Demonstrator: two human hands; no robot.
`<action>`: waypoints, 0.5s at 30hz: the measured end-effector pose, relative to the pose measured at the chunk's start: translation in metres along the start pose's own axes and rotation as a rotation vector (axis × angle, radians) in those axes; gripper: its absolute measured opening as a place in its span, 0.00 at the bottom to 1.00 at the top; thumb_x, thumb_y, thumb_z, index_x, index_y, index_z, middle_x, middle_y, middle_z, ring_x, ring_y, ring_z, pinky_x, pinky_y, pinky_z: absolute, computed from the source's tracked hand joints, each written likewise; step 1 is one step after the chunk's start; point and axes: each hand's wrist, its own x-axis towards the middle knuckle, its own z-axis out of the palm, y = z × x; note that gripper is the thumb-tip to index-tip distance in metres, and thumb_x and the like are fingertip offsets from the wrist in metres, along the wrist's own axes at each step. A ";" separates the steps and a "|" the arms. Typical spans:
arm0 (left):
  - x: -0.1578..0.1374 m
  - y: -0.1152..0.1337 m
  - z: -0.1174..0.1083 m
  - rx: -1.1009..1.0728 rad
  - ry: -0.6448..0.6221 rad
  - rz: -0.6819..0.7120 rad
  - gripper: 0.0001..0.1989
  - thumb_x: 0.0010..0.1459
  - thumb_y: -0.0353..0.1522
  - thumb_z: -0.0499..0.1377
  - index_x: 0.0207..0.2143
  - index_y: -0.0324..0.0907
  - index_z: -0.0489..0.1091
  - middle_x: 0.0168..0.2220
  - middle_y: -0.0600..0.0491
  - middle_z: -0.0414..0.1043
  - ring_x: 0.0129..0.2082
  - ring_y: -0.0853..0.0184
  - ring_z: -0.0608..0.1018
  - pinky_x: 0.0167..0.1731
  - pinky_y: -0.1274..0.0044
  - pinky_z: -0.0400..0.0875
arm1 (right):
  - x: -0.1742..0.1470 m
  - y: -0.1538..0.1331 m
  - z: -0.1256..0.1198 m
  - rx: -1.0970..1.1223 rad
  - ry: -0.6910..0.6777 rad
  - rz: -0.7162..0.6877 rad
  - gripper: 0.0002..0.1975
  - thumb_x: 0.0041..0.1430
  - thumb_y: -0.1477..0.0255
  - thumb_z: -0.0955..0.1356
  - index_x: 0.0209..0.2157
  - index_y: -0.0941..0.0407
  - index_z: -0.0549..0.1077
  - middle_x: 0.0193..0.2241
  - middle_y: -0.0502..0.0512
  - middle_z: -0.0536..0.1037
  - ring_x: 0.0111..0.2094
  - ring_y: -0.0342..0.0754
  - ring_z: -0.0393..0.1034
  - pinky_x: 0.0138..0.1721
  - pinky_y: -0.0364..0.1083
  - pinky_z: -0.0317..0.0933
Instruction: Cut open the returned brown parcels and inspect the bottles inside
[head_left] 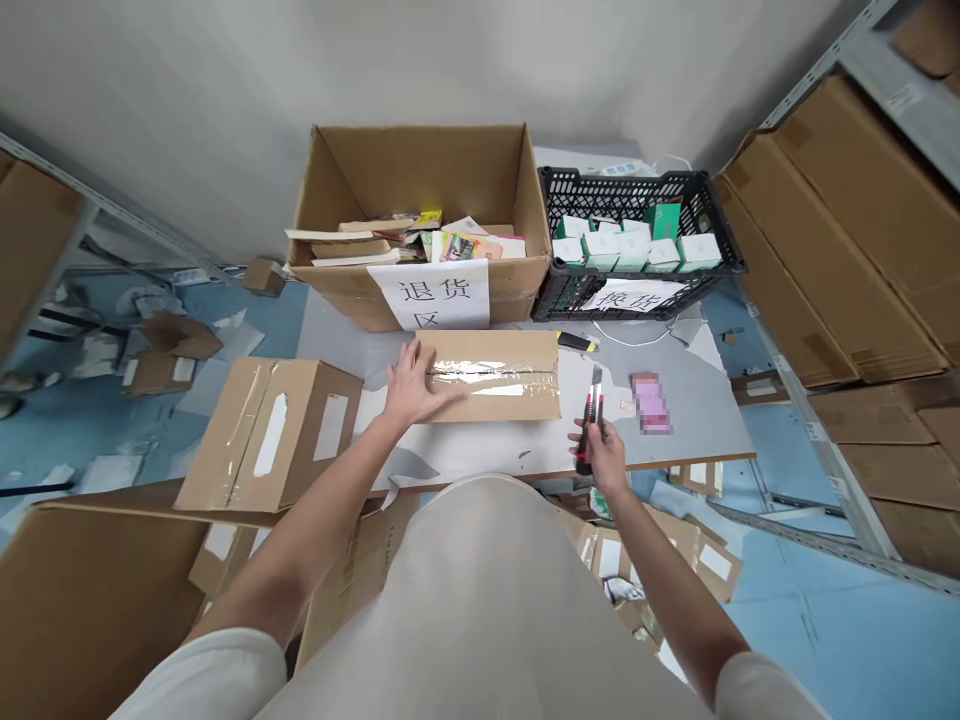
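Note:
A long cardboard box [499,350] lies on the table in front of me, with shiny clear tape along its top seam. My left hand [411,388] rests on the box's left end, fingers spread and thumb across the top. In my right hand [602,453] is a red and black utility knife [592,420], gripped by the handle with its blade out and pointing away from me. The knife is to the right of the box, apart from it. Behind the box's right end lies a second cutter, yellow and black [576,342].
An open carton [345,295] of books and a black plastic crate [555,290] of white-and-green boxes stand at the table's back. A pink item [651,403], partly blurred out, lies at right. Another taped box [300,430] stands at left. Shelves [847,470] with cartons flank the right.

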 end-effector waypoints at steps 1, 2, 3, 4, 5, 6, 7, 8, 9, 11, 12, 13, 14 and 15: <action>0.011 -0.004 -0.003 -0.052 0.041 -0.017 0.42 0.51 0.54 0.57 0.63 0.41 0.57 0.68 0.39 0.46 0.67 0.43 0.51 0.61 0.51 0.51 | -0.001 0.003 0.014 0.041 -0.002 0.012 0.27 0.51 0.49 0.67 0.47 0.52 0.65 0.50 0.57 0.71 0.38 0.47 0.75 0.28 0.45 0.73; 0.023 -0.008 -0.005 -0.112 0.073 -0.032 0.36 0.56 0.50 0.53 0.62 0.40 0.59 0.67 0.39 0.49 0.66 0.47 0.54 0.61 0.55 0.54 | -0.002 0.006 0.027 0.074 -0.011 0.023 0.26 0.51 0.49 0.67 0.46 0.51 0.64 0.52 0.56 0.70 0.40 0.48 0.75 0.29 0.46 0.73; 0.035 -0.013 -0.007 -0.178 0.085 -0.045 0.32 0.59 0.46 0.50 0.61 0.38 0.60 0.66 0.40 0.53 0.65 0.51 0.58 0.61 0.58 0.56 | -0.003 0.008 0.037 0.097 -0.020 0.028 0.25 0.52 0.49 0.67 0.45 0.50 0.63 0.53 0.55 0.68 0.42 0.49 0.75 0.31 0.46 0.73; 0.047 -0.018 -0.009 -0.240 0.068 -0.062 0.29 0.60 0.42 0.49 0.60 0.38 0.62 0.63 0.41 0.59 0.63 0.54 0.63 0.61 0.61 0.58 | -0.002 0.010 0.045 0.111 -0.024 0.025 0.25 0.52 0.49 0.67 0.45 0.49 0.62 0.52 0.54 0.68 0.44 0.49 0.74 0.32 0.46 0.74; 0.057 -0.022 -0.010 -0.295 0.048 -0.088 0.27 0.59 0.39 0.48 0.58 0.37 0.65 0.60 0.42 0.64 0.60 0.56 0.67 0.59 0.63 0.60 | 0.000 0.010 0.050 0.120 -0.017 0.009 0.24 0.53 0.50 0.67 0.45 0.49 0.62 0.51 0.54 0.68 0.45 0.49 0.74 0.33 0.47 0.74; 0.063 -0.027 -0.012 -0.338 0.036 -0.121 0.25 0.58 0.37 0.49 0.55 0.37 0.68 0.57 0.44 0.69 0.57 0.57 0.70 0.58 0.65 0.62 | 0.005 0.009 0.053 0.124 -0.004 -0.013 0.24 0.53 0.50 0.67 0.44 0.49 0.62 0.50 0.53 0.68 0.45 0.49 0.74 0.34 0.47 0.74; 0.065 -0.031 -0.014 -0.369 0.031 -0.156 0.23 0.57 0.36 0.50 0.52 0.37 0.71 0.53 0.45 0.72 0.54 0.58 0.73 0.56 0.67 0.64 | 0.012 0.007 0.054 0.123 0.011 -0.039 0.23 0.53 0.50 0.67 0.44 0.49 0.61 0.49 0.53 0.69 0.44 0.48 0.74 0.35 0.47 0.73; 0.062 -0.036 -0.016 -0.391 0.036 -0.193 0.22 0.56 0.36 0.51 0.49 0.37 0.73 0.50 0.45 0.75 0.51 0.58 0.75 0.54 0.68 0.66 | 0.020 0.004 0.055 0.114 0.020 -0.063 0.24 0.53 0.50 0.67 0.44 0.50 0.61 0.48 0.52 0.69 0.42 0.47 0.75 0.36 0.47 0.73; 0.054 -0.040 -0.018 -0.408 0.047 -0.229 0.20 0.54 0.36 0.53 0.46 0.37 0.74 0.47 0.46 0.76 0.48 0.58 0.77 0.52 0.69 0.68 | 0.031 0.000 0.056 0.099 0.019 -0.083 0.24 0.53 0.50 0.66 0.44 0.50 0.61 0.47 0.52 0.69 0.40 0.45 0.75 0.36 0.47 0.73; 0.025 -0.048 -0.019 -0.447 0.053 -0.300 0.18 0.52 0.38 0.57 0.41 0.38 0.76 0.41 0.47 0.79 0.40 0.60 0.79 0.46 0.70 0.71 | 0.056 -0.011 0.058 0.062 -0.007 -0.117 0.25 0.52 0.49 0.66 0.44 0.50 0.60 0.46 0.52 0.71 0.37 0.43 0.75 0.36 0.46 0.72; 0.006 -0.050 -0.018 -0.478 0.057 -0.346 0.17 0.50 0.40 0.59 0.37 0.38 0.76 0.37 0.47 0.79 0.36 0.61 0.79 0.42 0.71 0.72 | 0.069 -0.017 0.060 0.045 -0.029 -0.132 0.25 0.52 0.49 0.66 0.44 0.50 0.60 0.45 0.52 0.71 0.35 0.42 0.74 0.35 0.46 0.72; -0.015 -0.051 -0.017 -0.524 0.054 -0.390 0.17 0.47 0.42 0.62 0.34 0.38 0.77 0.33 0.48 0.79 0.32 0.62 0.79 0.38 0.72 0.73 | 0.082 -0.023 0.064 0.035 -0.058 -0.144 0.25 0.51 0.49 0.66 0.43 0.50 0.60 0.43 0.51 0.72 0.34 0.42 0.74 0.35 0.47 0.72; -0.036 -0.049 -0.013 -0.598 0.045 -0.443 0.19 0.44 0.44 0.64 0.31 0.37 0.76 0.29 0.49 0.78 0.28 0.64 0.78 0.34 0.73 0.73 | 0.093 -0.028 0.068 0.029 -0.088 -0.154 0.25 0.50 0.50 0.67 0.43 0.51 0.60 0.43 0.51 0.72 0.34 0.42 0.73 0.35 0.47 0.72; -0.055 -0.046 -0.009 -0.704 0.012 -0.493 0.21 0.41 0.46 0.66 0.28 0.37 0.75 0.25 0.49 0.76 0.25 0.65 0.76 0.31 0.74 0.72 | 0.104 -0.032 0.074 0.021 -0.117 -0.164 0.25 0.50 0.51 0.67 0.43 0.51 0.60 0.42 0.51 0.72 0.35 0.42 0.73 0.35 0.47 0.71</action>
